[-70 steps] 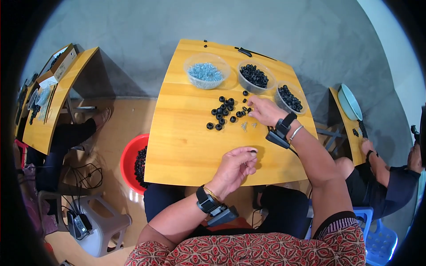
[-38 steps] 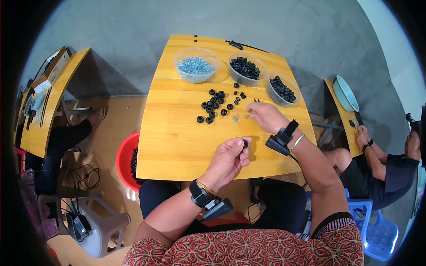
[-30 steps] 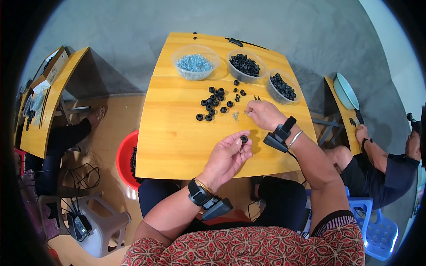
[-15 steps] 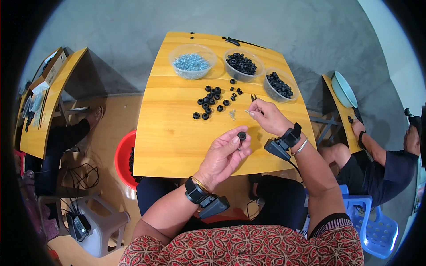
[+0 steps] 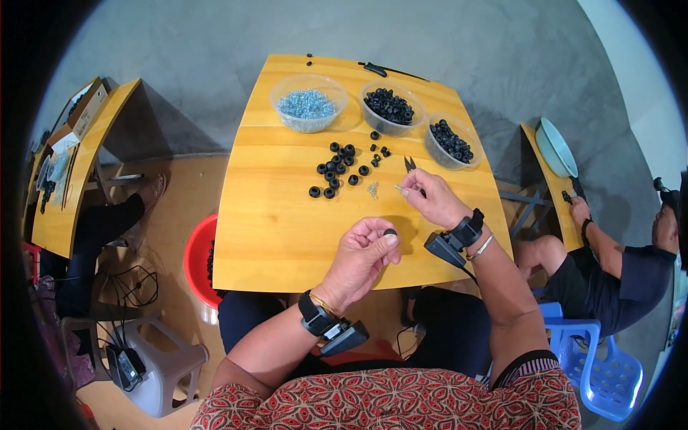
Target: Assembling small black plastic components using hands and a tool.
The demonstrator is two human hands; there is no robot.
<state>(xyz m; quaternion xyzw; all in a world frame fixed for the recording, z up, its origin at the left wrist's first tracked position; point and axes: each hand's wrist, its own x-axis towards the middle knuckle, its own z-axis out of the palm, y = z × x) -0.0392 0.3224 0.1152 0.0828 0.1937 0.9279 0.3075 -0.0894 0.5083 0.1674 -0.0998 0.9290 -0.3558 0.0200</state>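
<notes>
My left hand (image 5: pixel 358 259) is closed round a black round bead-like part (image 5: pixel 390 232), gripped between thumb and fingers over the near part of the table. Farther right, my right hand (image 5: pixel 434 198) pinches a small silvery piece (image 5: pixel 398 188) between thumb and forefinger. Beyond its knuckles show the dark pointed tips of a tool (image 5: pixel 410 163); whether the hand holds it or it lies underneath, I cannot tell. A small pile of silvery pieces (image 5: pixel 373 190) lies just left of the right fingertips. Several black round parts (image 5: pixel 330 175) are scattered to the left of it.
Along the far side of the wooden table (image 5: pixel 265 251) stand a clear bowl of bluish small pieces (image 5: pixel 307 104) and two bowls of black parts (image 5: pixel 387 106) (image 5: pixel 451 142). A black-handled tool (image 5: pixel 375 69) lies behind. A red basin (image 5: pixel 195 251) is below left; another person's hand (image 5: pixel 579 211) works at right.
My left hand has turned, its fingers curling further so that less of the black part shows. My right hand has shifted slightly toward me, still pinching the silvery piece.
</notes>
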